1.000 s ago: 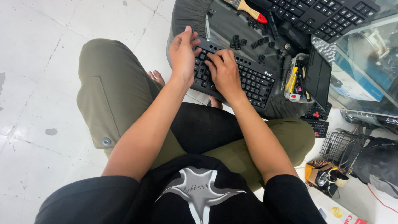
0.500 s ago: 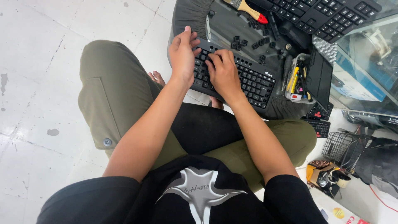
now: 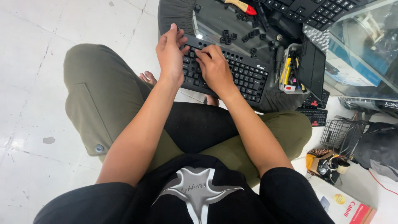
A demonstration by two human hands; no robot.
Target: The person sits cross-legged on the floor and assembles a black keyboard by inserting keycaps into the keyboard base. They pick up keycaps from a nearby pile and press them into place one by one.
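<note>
I am looking down on a person sitting cross-legged on a white tiled floor, with a black keyboard lying on a low dark work surface just past the knees. The keyboard sits along the near edge of that surface, tilted so its right end runs down toward the right corner.

My left hand rests on the keyboard's left end — thumb lifted, fingers curled loosely over the far edge, holding the board rather than gripping it tight. My right hand lies flat on the keys just beside the left one, its fingertips pressed onto the upper key rows; it closes on nothing that I can see, though whether a keycap sits under the fingers I cannot tell.

Behind the keyboard, toward the middle of the surface, loose black keycaps lie scattered. At the far edge lies a tool with a wooden and red handle. Near the right edge stands a small clear tray with yellow-handled tools in it, touching a dark flat panel propped upright beside it. A second black keyboard sits at the far right corner.

On the floor to the right — well apart from the hands — stands a black wire basket.
</note>
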